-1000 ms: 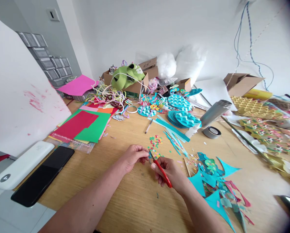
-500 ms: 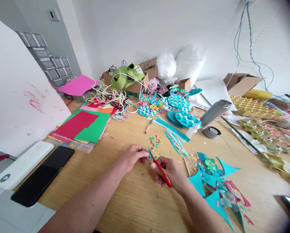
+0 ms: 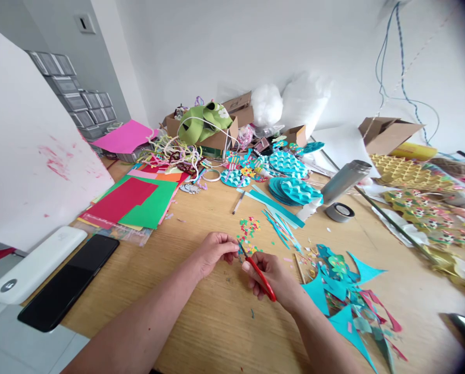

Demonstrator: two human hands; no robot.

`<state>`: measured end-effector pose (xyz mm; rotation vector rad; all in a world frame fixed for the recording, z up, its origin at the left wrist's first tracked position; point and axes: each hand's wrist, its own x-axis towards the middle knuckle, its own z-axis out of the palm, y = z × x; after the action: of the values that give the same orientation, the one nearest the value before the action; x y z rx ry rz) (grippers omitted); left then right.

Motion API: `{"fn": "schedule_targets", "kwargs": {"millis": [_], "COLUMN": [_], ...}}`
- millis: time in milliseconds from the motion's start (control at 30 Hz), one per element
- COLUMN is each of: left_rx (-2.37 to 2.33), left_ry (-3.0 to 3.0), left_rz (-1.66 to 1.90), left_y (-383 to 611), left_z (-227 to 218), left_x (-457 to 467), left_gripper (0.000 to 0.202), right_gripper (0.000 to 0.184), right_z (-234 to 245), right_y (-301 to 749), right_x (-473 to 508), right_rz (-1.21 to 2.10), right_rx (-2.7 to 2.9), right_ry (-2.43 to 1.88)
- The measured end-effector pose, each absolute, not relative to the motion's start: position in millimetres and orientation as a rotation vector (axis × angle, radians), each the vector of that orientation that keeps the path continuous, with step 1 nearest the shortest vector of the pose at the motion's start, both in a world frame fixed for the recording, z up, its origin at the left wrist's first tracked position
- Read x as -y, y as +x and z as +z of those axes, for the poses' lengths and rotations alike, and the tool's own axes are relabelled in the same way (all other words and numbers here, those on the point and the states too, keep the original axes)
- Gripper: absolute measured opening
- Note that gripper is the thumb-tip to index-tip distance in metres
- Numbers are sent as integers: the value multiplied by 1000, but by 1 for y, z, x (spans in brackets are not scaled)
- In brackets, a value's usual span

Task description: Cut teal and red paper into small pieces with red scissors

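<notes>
My right hand [image 3: 269, 275] is closed round the red-handled scissors [image 3: 260, 275], whose blades point up and left. Close to the blade tips, my left hand [image 3: 217, 252] is pinched; whatever it holds is too small to make out. Just beyond both hands lies a scatter of tiny red, green and yellow paper bits [image 3: 249, 226]. Some small dark scraps [image 3: 252, 313] rest on the wooden table [image 3: 201, 332] below the hands.
Blue paper offcuts [image 3: 349, 322] spread right of my right arm. Coloured paper sheets [image 3: 139, 200], a black phone [image 3: 71, 280] and a white power bank [image 3: 38, 265] lie left. Blue strips [image 3: 279, 228], wavy blue discs [image 3: 295, 191] and a steel flask [image 3: 345, 182] stand farther back.
</notes>
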<state>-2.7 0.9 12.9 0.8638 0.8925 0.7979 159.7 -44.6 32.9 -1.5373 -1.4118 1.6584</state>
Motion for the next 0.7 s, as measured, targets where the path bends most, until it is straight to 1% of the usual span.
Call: {"fn": "schedule_targets", "kwargs": {"millis": [700], "left_rx": [-902], "left_ry": [857], "left_rz": [807], "left_y": [-3], "left_z": [13], "left_x": [0], "left_gripper": [19], "right_gripper": [39], "right_z": [36], "right_y": [159], "right_x": [45], "right_rz": [1655], "right_rx": [1410], "right_ry": [-1563]}}
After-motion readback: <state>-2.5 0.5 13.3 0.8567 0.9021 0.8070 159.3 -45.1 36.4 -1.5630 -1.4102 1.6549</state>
